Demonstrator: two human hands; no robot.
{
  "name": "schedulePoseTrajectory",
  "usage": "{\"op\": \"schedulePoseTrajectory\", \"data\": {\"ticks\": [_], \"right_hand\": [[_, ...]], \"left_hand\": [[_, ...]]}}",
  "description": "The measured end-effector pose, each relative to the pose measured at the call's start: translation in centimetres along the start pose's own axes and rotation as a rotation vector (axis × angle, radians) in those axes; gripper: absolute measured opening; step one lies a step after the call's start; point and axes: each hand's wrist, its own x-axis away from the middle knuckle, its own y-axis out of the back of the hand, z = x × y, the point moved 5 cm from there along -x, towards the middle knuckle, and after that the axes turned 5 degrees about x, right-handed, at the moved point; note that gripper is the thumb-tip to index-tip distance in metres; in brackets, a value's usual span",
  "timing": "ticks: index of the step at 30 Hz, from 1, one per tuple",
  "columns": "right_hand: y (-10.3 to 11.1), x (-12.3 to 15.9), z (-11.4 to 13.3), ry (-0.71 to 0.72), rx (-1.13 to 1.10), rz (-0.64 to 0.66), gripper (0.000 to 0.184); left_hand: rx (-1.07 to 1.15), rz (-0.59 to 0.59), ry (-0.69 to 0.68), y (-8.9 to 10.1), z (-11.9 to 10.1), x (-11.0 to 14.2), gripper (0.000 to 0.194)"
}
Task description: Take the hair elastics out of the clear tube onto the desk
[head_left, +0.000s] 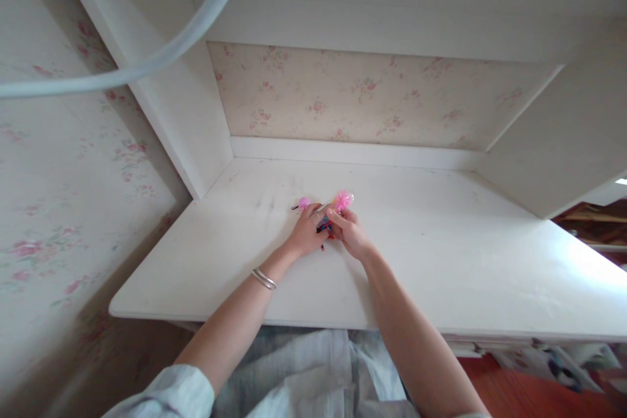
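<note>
My left hand (307, 234), with silver bangles at the wrist, is closed around one side of a bundle of small colourful pieces (324, 225), dark blue and red. My right hand (351, 232) grips the other side of it, thumb on top. A bright pink frilly piece (343, 200) with a clear, shiny covering sticks out above the right fingers. Just beyond the left fingertips lies a small pink rounded piece (304, 202) with a dark loop at its end. The fingers hide much of the bundle, so its exact kind cannot be made out.
Both hands are over a white desk top (235, 255) with faint dark smudges. White side panels (147, 72) and an overhead shelf (372, 26) enclose it. A pale cable (191, 32) crosses the upper left, close to the camera. Items lie on a red surface (490, 379) at lower right.
</note>
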Motion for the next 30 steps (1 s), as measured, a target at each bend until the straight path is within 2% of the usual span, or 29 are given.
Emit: {"op": "schedulePoseTrajectory", "data": {"ticks": [5,9,12,17,23,26,30], "right_hand": [[0.8,-0.4,-0.4,0.034,0.01,-0.087,0.035],[1.9,-0.9,-0.9,0.054,-0.012,-0.19,0.039],[2.4,-1.2,-1.2,0.055,-0.013,-0.254,0.039],[2.3,-1.2,-1.5,0.054,-0.016,-0.313,0.04],[1.9,-0.9,-1.2,0.066,-0.013,-0.384,0.038],[2.0,-0.8,-0.8,0.066,0.006,-0.396,0.038],[3.2,-0.8,-0.6,0.079,0.054,-0.495,0.039]], "left_hand": [[0.018,0.022,-0.026,0.2,-0.4,-0.2,0.051],[0.008,-0.009,-0.087,0.8,-0.8,-0.4,0.032],[0.011,-0.058,-0.082,1.2,-0.6,-0.5,0.026],[0.078,-0.134,0.039,1.6,0.0,-0.5,0.021],[0.07,-0.258,0.245,1.9,1.2,0.1,0.025],[0.034,-0.254,0.266,1.8,1.7,0.2,0.024],[0.053,-0.253,0.252,1.8,2.1,0.0,0.02]]}}
